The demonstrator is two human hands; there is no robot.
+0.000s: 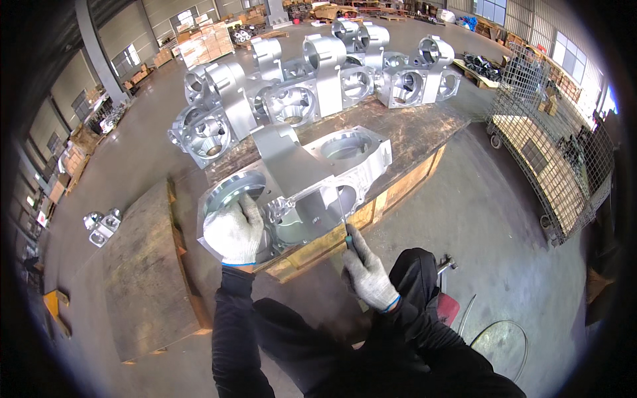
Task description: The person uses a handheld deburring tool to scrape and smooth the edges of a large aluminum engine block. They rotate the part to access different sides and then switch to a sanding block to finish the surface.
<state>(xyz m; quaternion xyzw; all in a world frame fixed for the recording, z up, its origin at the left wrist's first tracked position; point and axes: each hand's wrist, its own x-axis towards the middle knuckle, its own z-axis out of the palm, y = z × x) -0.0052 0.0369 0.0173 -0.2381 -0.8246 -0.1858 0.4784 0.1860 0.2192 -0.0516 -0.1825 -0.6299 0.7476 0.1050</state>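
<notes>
- The left hand (233, 231), in a grey work glove, lies flat with fingers spread on the near corner of a large machined metal housing (312, 179); it presses on the part and is not closed around anything.
- The right hand (366, 272), gloved too, is clamped on the handle of a thin long tool (341, 215) whose shaft runs up into an opening of the housing.
- The housing lies on a wooden pallet table (424, 132), at its near edge, just in front of the person's knees.
- The tool's tip is lost against the bright metal, so what it touches cannot be told.
- The left palm covers the housing's corner, and the round flange (232, 188) beside it is partly hidden by the fingers.
- More metal housings (292, 93) stand in a row at the table's far side, overlapping one another.
- Stacks of tan cartons (206, 41) stand far off on the left, too small to show any labels.
- A wire mesh cart (551, 152) at the right holds flat brown boards; its contents are hard to make out through the mesh.
- A small pair of metal parts (103, 225) sits on the floor at the left.
</notes>
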